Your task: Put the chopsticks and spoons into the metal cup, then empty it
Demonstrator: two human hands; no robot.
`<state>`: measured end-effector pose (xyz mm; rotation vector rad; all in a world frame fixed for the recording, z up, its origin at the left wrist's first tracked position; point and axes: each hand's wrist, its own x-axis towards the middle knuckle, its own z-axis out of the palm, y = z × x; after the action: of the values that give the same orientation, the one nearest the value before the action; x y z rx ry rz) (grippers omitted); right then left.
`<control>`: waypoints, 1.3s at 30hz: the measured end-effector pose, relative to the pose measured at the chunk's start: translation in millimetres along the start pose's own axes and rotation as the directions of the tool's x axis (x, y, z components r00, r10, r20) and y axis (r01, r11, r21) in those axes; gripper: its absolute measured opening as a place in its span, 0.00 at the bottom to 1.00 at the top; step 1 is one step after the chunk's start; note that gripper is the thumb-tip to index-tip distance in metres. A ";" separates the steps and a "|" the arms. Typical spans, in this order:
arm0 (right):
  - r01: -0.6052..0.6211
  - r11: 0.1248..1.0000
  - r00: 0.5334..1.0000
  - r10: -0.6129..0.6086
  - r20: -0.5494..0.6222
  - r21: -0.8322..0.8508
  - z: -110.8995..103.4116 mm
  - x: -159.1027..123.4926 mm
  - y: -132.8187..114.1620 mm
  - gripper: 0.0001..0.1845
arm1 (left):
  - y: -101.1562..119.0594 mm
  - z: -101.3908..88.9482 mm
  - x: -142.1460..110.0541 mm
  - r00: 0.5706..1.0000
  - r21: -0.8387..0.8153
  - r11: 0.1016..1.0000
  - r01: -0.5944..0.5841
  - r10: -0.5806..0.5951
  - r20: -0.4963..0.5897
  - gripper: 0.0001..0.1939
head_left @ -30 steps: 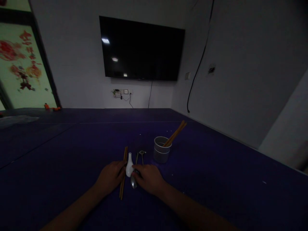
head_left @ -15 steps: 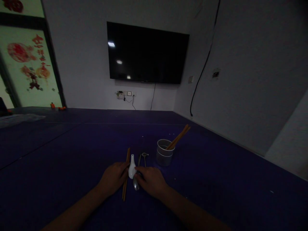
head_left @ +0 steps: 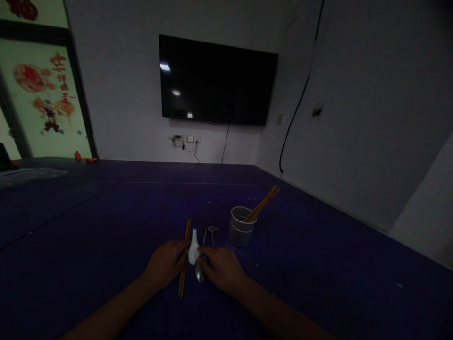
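Observation:
A pair of wooden chopsticks (head_left: 183, 279) lies lengthwise on the dark blue surface, and my left hand (head_left: 166, 263) has its fingers closed over their middle. Beside them, between my two hands, is a white soup spoon (head_left: 193, 252), handle pointing away. My right hand (head_left: 223, 268) is closed over the middle of a metal spoon (head_left: 199, 274), whose bowl shows nearest me. Its fingertips reach the white spoon's right edge. A thin metal utensil with a ring-shaped end (head_left: 212, 230) sticks out beyond my right fingers; its lower part is hidden.
Right of my hands stands a grey metal cup (head_left: 241, 231) with several wooden chopsticks (head_left: 262, 204) leaning out to the right. A television (head_left: 217, 80) hangs on the far wall. Clear plastic sheeting (head_left: 30, 175) and small orange objects (head_left: 91, 160) lie at the far left.
Both hands and the utensils hold nearly the same places. The whole view has shifted very slightly downward.

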<state>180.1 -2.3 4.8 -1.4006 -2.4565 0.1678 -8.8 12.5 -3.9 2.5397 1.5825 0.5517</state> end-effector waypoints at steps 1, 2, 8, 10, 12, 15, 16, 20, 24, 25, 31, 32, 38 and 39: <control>-0.001 1.000 1.000 0.001 -0.002 -0.001 -0.1 0.1 -0.1 0.20 | 0.2 -0.1 0.1 1.000 0.000 1.000 0.001 -0.001 -0.001 0.18; -0.002 1.000 1.000 0.002 -0.004 -0.001 -0.2 0.2 -0.2 0.20 | 0.3 -0.3 0.2 1.000 -0.001 1.000 0.002 -0.002 0.000 0.18; -0.003 1.000 1.000 0.003 -0.008 -0.002 1.6 0.0 0.8 0.20 | -1.7 1.3 1.1 1.000 -0.029 1.000 -0.006 0.006 0.000 0.18; -0.007 1.000 1.000 0.007 -0.008 -0.004 2.1 0.2 1.4 0.20 | -2.8 2.4 1.3 1.000 -0.033 0.999 -0.005 0.004 -0.004 0.18; -0.012 1.000 1.000 0.012 -0.012 -0.001 2.0 0.3 1.7 0.20 | -3.3 3.2 1.4 1.000 -0.030 0.999 -0.012 0.011 -0.003 0.19; -0.004 1.000 1.000 0.004 -0.022 0.016 1.2 0.1 1.5 0.19 | -3.0 3.7 1.4 1.000 -0.018 1.000 -0.016 0.016 -0.003 0.18; -0.002 1.000 1.000 0.003 -0.026 0.022 1.1 0.0 1.4 0.19 | -2.7 3.7 1.4 1.000 -0.015 1.000 -0.013 0.013 -0.003 0.18; -0.009 0.999 0.999 0.010 -0.031 0.036 3.5 -0.4 2.9 0.19 | -2.1 4.6 1.8 1.000 -0.018 1.000 -0.013 0.013 -0.009 0.18; -0.014 0.999 1.000 0.015 -0.022 0.043 8.3 0.7 6.8 0.19 | -3.4 8.0 2.8 0.999 -0.023 1.000 -0.020 0.020 -0.027 0.18; -0.018 0.999 1.000 0.018 -0.016 0.039 9.0 1.1 7.5 0.19 | -4.1 9.1 3.1 0.999 -0.023 0.999 -0.025 0.025 -0.029 0.18; -0.025 0.999 1.000 0.025 -0.013 0.023 5.5 1.1 5.1 0.19 | -7.1 12.2 3.3 0.998 -0.028 0.999 -0.040 0.039 -0.050 0.18; -0.023 0.999 1.000 0.023 -0.017 0.022 4.5 0.7 4.3 0.19 | -7.0 12.0 3.2 0.998 -0.028 0.999 -0.036 0.035 -0.048 0.18; -0.009 0.999 1.000 0.010 -0.029 0.042 4.0 -0.1 4.1 0.19 | -4.7 8.6 2.3 0.999 -0.016 0.999 -0.032 0.031 -0.031 0.18; -0.009 0.999 0.999 0.010 -0.031 0.042 4.7 0.0 4.4 0.19 | -4.5 8.1 2.2 0.999 -0.014 0.999 -0.032 0.031 -0.031 0.18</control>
<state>182.3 0.1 -0.7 -1.3869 -2.4081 0.1970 -8.8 17.3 -12.1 2.5620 1.5449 0.6062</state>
